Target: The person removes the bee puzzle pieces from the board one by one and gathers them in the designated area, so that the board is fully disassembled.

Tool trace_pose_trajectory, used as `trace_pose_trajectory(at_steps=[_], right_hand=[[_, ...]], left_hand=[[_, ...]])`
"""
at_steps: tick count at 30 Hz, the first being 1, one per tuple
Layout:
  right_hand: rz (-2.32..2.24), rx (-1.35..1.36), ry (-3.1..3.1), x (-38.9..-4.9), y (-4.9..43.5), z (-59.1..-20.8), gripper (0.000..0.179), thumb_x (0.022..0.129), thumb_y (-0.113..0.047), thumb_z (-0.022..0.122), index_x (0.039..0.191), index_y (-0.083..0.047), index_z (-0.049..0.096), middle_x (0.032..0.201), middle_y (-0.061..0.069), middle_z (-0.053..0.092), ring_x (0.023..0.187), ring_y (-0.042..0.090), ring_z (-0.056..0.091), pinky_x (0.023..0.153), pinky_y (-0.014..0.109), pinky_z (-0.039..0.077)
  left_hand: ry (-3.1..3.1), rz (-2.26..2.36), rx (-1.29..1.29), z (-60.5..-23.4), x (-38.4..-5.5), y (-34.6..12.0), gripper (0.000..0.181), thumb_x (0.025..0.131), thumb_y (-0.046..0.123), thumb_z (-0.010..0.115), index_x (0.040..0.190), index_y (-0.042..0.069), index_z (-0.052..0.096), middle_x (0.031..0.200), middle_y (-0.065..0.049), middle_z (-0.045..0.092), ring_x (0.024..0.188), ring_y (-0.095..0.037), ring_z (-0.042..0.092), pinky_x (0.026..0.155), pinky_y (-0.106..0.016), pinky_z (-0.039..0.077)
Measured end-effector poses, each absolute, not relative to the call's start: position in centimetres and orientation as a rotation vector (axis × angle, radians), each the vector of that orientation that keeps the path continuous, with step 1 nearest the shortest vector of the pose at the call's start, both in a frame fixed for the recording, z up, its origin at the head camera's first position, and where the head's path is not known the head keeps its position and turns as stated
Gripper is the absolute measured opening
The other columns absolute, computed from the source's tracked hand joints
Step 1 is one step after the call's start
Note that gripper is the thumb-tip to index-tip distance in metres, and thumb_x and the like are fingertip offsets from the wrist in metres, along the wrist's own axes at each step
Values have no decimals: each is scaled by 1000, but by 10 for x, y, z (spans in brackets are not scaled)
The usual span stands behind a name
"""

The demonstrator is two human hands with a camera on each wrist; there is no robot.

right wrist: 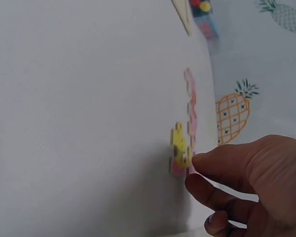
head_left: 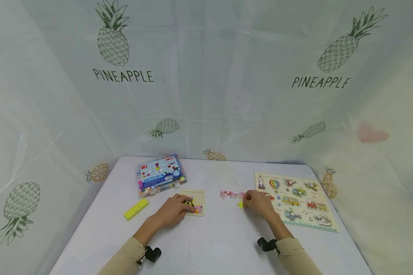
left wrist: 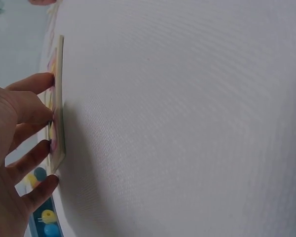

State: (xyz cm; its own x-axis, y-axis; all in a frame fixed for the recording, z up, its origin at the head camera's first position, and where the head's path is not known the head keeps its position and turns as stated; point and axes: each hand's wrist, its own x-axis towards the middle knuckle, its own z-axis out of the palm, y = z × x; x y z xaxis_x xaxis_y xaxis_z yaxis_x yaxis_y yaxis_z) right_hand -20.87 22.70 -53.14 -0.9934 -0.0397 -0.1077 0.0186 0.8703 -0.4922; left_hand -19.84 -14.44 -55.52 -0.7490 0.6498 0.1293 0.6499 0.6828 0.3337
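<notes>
My left hand (head_left: 173,210) rests its fingertips on a small wooden puzzle tray (head_left: 200,194); in the left wrist view the fingers are spread along the tray (left wrist: 60,98). Pink, yellow and black puzzle pieces (head_left: 197,209) lie inside it, partly covered by the fingers. Over to the right, my right hand (head_left: 259,202) has thumb and index finger drawn together at a puzzle piece (right wrist: 190,169), largely hidden by them. Close to these fingertips lies a yellow and pink piece (right wrist: 178,143). Behind it runs a row of pink pieces (head_left: 228,194).
A clear-lidded box of colourful beads (head_left: 161,173) stands at the back left, with a yellow block (head_left: 136,209) in front of it. On the right lies a picture board of vehicles (head_left: 316,191), partly behind my right hand. A pineapple-print curtain (head_left: 213,95) surrounds the white table (head_left: 210,244).
</notes>
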Motion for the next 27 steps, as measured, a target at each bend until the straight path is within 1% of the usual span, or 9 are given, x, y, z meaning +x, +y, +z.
trace_pose_trajectory(at_steps=[3, 6, 9, 12, 15, 17, 20, 23, 27], right_hand=[[-830, -62, 2940, -211, 217, -531, 7, 91, -21, 73, 91, -14, 71, 77, -4, 63, 67, 15, 53, 60, 31, 41], [-903, -149, 2927, -214, 201, -533, 5, 92, -19, 73, 94, -14, 72, 80, -4, 64, 70, 14, 53, 62, 30, 43], [-948, -278, 2908, -216, 180, -537, 6, 92, -17, 72, 95, -12, 72, 80, -5, 63, 71, 13, 53, 63, 29, 45], [-958, -406, 2899, -217, 158, -540, 7, 91, -17, 72, 93, -10, 73, 78, -6, 63, 69, 11, 54, 62, 28, 46], [-927, -495, 2909, -219, 137, -544, 8, 91, -19, 72, 92, -11, 73, 77, -9, 62, 69, 8, 53, 63, 26, 45], [-903, -546, 2923, -220, 125, -547, 7, 91, -20, 72, 92, -13, 73, 77, -10, 62, 69, 7, 52, 63, 26, 44], [-895, -599, 2929, -222, 107, -549, 8, 90, -20, 72, 96, -15, 75, 77, -9, 62, 69, 7, 52, 63, 26, 43], [-909, -628, 2919, -224, 91, -549, 16, 91, -23, 72, 104, -14, 76, 77, -8, 62, 70, 9, 52, 63, 27, 43], [-868, -658, 2914, -225, 76, -552, 27, 91, -27, 73, 114, -16, 76, 76, -9, 62, 71, 9, 51, 63, 28, 42]], left_hand=[[-2898, -558, -1106, -555, -198, -145, 34, 98, 11, 60, 121, 32, 75, 140, 0, 58, 129, -26, 51, 96, -51, 46], [-2904, -544, -1110, -555, -198, -146, 36, 99, 11, 58, 124, 32, 73, 141, 0, 58, 131, -25, 50, 98, -51, 46], [-2888, -534, -1129, -555, -197, -147, 37, 98, 11, 58, 126, 31, 72, 141, -3, 58, 130, -26, 52, 97, -52, 47], [-2857, -534, -1145, -555, -196, -147, 38, 97, 10, 60, 127, 31, 72, 138, -6, 58, 127, -28, 54, 95, -53, 48], [-2838, -526, -1153, -555, -195, -148, 40, 96, 9, 62, 127, 32, 72, 137, -9, 58, 125, -28, 55, 93, -53, 49], [-2850, -515, -1148, -556, -194, -148, 42, 95, 9, 62, 128, 33, 71, 138, -9, 57, 126, -29, 55, 94, -53, 49], [-2889, -526, -1140, -557, -194, -148, 44, 96, 8, 62, 131, 33, 69, 142, -11, 54, 128, -30, 53, 99, -53, 47], [-2921, -589, -1129, -557, -193, -148, 45, 96, 6, 61, 132, 32, 68, 146, -15, 49, 132, -32, 49, 105, -53, 44], [-2896, -651, -1156, -558, -192, -149, 44, 95, 2, 61, 130, 27, 70, 146, -20, 47, 135, -35, 45, 107, -55, 41]])
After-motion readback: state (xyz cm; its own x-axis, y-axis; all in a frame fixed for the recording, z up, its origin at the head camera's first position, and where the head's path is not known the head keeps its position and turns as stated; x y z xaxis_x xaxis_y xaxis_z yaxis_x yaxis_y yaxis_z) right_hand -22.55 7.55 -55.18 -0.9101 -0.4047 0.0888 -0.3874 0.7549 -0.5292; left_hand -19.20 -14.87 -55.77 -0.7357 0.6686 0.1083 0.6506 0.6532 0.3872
